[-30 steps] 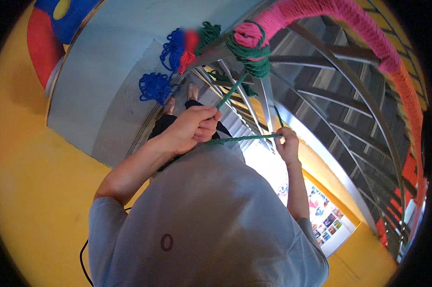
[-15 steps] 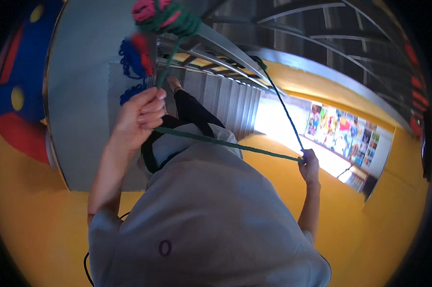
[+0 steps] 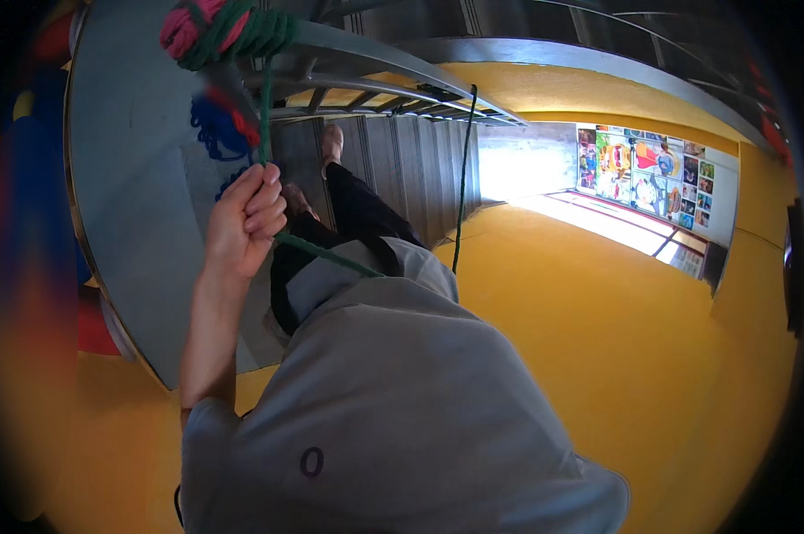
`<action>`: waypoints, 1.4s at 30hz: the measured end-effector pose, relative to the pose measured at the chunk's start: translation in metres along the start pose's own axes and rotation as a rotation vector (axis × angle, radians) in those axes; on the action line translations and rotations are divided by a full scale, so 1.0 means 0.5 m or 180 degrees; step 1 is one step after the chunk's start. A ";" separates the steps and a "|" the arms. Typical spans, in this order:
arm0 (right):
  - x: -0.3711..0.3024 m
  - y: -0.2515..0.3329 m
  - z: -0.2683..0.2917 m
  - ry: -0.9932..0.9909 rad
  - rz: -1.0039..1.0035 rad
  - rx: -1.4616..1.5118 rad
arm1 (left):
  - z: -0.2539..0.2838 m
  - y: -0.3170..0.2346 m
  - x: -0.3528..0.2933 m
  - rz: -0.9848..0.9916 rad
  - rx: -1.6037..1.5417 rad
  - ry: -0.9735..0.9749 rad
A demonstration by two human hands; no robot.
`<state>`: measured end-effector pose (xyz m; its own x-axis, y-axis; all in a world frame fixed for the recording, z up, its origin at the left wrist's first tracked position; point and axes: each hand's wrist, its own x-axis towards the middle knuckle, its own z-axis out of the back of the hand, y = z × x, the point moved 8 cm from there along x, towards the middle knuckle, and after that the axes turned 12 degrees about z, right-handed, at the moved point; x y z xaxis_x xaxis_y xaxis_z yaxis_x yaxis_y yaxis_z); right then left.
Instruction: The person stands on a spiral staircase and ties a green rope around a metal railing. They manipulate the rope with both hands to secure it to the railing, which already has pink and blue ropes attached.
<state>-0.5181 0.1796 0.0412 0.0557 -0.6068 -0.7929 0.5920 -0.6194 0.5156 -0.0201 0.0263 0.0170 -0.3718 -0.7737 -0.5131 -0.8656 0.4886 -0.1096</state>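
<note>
Near the metal railing (image 3: 357, 44), left hand (image 3: 242, 218) grips green cord (image 3: 266, 111); right hand unseen, state unclear. Slack could loosen the coils (image 3: 264, 34).

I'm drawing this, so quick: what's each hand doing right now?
Left hand: closed, holding the green cord.
Right hand: out of sight, so whether it's open or closed can't be told.
</note>
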 end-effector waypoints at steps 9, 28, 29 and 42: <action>0.040 0.014 -0.021 -0.0180 0.0250 0.0125 | -0.010 -0.004 0.009 -0.0036 0.0020 -0.0099; 0.070 -0.083 -0.082 -0.0378 0.0046 0.0746 | -0.005 0.018 0.017 -0.0180 0.0883 -0.1154; 0.068 -0.093 -0.086 -0.0404 0.0016 0.0793 | 0.004 0.023 0.022 -0.0246 0.1036 -0.1370; 0.002 -0.365 -0.263 -0.0732 -0.0913 0.2003 | 0.027 0.042 0.053 -0.0641 0.1680 -0.1923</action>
<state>-0.5203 0.3575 -0.0963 -0.2436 -0.4242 -0.8722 -0.0203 -0.8969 0.4418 -0.0437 0.0217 -0.0103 0.1483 -0.5902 -0.7935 -0.5690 0.6053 -0.5566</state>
